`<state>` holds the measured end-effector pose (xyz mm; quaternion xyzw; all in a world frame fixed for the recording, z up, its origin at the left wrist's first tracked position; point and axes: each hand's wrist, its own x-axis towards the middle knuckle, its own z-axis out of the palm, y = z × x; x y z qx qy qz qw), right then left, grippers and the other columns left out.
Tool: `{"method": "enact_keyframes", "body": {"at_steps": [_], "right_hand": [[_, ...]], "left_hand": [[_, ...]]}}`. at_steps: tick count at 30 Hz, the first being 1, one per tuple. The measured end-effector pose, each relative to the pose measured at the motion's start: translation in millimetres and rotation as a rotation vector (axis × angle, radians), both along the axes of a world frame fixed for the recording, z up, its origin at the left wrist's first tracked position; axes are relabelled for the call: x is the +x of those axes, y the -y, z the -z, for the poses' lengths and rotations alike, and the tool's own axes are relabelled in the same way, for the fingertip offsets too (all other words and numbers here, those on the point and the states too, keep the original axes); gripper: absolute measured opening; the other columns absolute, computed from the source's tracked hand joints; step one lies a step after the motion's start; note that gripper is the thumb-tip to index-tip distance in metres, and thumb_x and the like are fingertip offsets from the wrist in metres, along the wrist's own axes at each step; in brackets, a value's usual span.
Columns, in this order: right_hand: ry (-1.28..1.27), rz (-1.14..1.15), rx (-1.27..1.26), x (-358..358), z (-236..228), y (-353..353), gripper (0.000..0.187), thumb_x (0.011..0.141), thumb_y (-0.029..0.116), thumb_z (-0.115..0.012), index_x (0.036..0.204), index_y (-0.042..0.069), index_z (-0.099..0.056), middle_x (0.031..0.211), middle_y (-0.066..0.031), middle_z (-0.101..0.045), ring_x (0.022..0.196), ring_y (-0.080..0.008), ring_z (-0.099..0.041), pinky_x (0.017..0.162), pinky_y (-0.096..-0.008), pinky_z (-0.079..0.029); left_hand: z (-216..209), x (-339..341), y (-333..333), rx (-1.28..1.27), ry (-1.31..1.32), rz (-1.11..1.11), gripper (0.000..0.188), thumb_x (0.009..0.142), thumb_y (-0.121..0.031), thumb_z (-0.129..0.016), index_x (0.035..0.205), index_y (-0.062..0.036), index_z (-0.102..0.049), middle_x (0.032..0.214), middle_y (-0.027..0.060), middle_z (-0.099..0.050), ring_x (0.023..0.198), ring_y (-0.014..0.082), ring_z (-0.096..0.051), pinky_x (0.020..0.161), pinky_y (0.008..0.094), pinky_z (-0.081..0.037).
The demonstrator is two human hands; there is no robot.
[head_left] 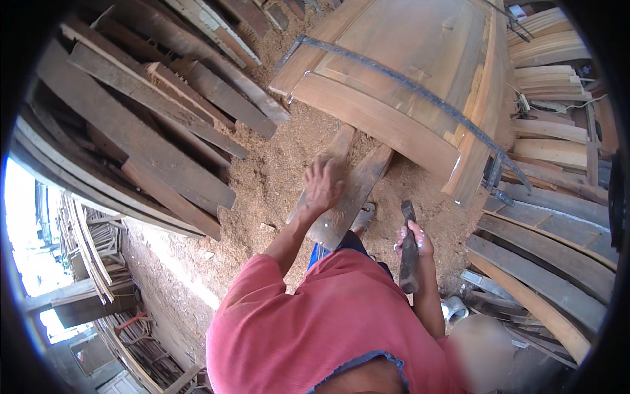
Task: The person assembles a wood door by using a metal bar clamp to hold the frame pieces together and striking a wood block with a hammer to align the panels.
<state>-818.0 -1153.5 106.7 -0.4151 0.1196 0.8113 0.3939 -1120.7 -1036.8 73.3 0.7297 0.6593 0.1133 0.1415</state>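
Left hand (323,187) is showing spread fingers while right hand (422,241) is gripping a dark, probably heavy, stiff bar (409,266), best held mid-length.

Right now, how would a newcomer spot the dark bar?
Start at the big wooden panel, then come down over the sawdust toward the red shirt. Just beyond it, on the person's right, the right hand grips the dark bar. Unlike the boards at either side, it is held in a hand.
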Motion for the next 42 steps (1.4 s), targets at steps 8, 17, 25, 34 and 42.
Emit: {"method": "enact_keyframes", "body": {"at_steps": [8,17,25,34,42], "right_hand": [[0.096,-0.388,0.379,-66.2,3.2,1.4,0.02,0.099,0.028,-0.058,0.099,0.008,-0.056,0.074,-0.0024,-0.059,0.06,-0.0142,-0.06,0.055,-0.0324,-0.053],[0.682,-0.57,0.515,-110.3,9.7,21.5,0.019,0.094,0.022,-0.061,0.1,0.007,-0.05,0.072,-0.0053,-0.058,0.054,-0.0162,-0.058,0.049,-0.032,-0.049],[0.781,-0.622,0.404,-117.7,8.5,23.2,0.024,0.094,0.028,-0.064,0.102,0.01,-0.05,0.073,-0.0045,-0.058,0.055,-0.0159,-0.058,0.051,-0.032,-0.05],[1.034,-0.429,0.022,-221.4,-36.5,5.2,0.022,0.095,0.02,-0.06,0.102,0.001,-0.051,0.07,-0.0086,-0.059,0.053,-0.0199,-0.059,0.048,-0.0353,-0.049],[1.304,-0.432,-0.061,-256.1,-42.9,-16.2,0.019,0.093,0.017,-0.061,0.093,-0.001,-0.055,0.068,-0.0086,-0.058,0.051,-0.0204,-0.059,0.046,-0.0359,-0.049]], "left_hand": [[43.0,-92.4,144.9,-0.261,0.246,-0.426,0.073,0.093,-0.047,-0.057,0.149,-0.0047,-0.034,0.142,0.0291,-0.047,0.131,0.0453,-0.046,0.109,0.0516,-0.037],[22.4,-105.8,120.9,-0.402,0.357,-0.34,0.076,0.088,-0.052,-0.064,0.142,-0.0034,-0.042,0.13,0.0274,-0.058,0.124,0.043,-0.055,0.104,0.0479,-0.044],[33.8,-162.6,79.5,-0.597,0.351,0.119,0.063,0.091,-0.052,-0.059,0.133,-0.0044,-0.052,0.128,0.0244,-0.061,0.123,0.0402,-0.056,0.103,0.0472,-0.044],[76.1,-302.7,45.5,-0.861,0.316,0.331,0.053,0.093,-0.045,-0.057,0.128,-0.0057,-0.056,0.125,0.0234,-0.063,0.121,0.037,-0.058,0.104,0.0463,-0.044],[38.4,-324.8,-123.5,-0.224,0.27,0.316,0.053,0.088,-0.033,-0.059,0.133,-0.0063,-0.05,0.127,0.0245,-0.058,0.122,0.0413,-0.052,0.109,0.0502,-0.036]]}}
